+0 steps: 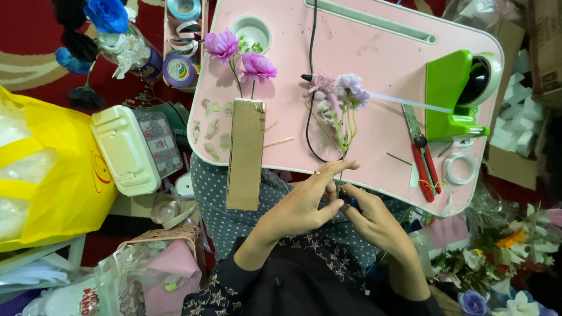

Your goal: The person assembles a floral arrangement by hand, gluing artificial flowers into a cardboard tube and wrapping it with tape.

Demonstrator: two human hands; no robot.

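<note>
Both hands meet near the pink lap table's near edge: left hand (304, 205) and right hand (374, 219) pinch closed on the green stems of a lilac flower sprig (345, 117) lying mid-table. Pink lap table (374, 64) biggest. Cardboard strip (246, 152) left, two pink flowers stuck in. Green tape dispenser (453, 96) far right, red-handled scissors (424, 161) beside it.

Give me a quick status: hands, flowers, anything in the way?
Both hands pinching lavender flower sprig stems. Blooms over pink tray. Cardboard block left, red scissors right, both apart.
</note>
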